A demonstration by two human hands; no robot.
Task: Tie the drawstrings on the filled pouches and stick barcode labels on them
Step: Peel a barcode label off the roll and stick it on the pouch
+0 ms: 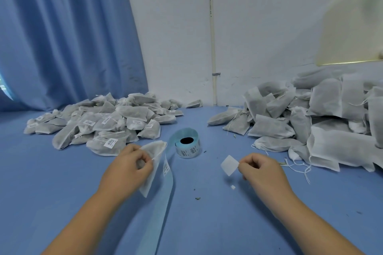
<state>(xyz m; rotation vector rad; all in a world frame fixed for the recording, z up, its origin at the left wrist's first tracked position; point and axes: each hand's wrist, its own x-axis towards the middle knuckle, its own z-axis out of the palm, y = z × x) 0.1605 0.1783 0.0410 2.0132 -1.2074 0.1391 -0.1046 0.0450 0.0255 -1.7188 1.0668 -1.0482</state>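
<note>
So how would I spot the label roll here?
On the blue table, find the gap between the labelled pouch heap and the unlabelled heap. The label roll lies there: the only round thing, trailing a pale blue backing strip.

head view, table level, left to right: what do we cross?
Pile of labelled pouches → left hand gripping a pouch → label roll → white label pinched by right hand → pile of unlabelled pouches.
</note>
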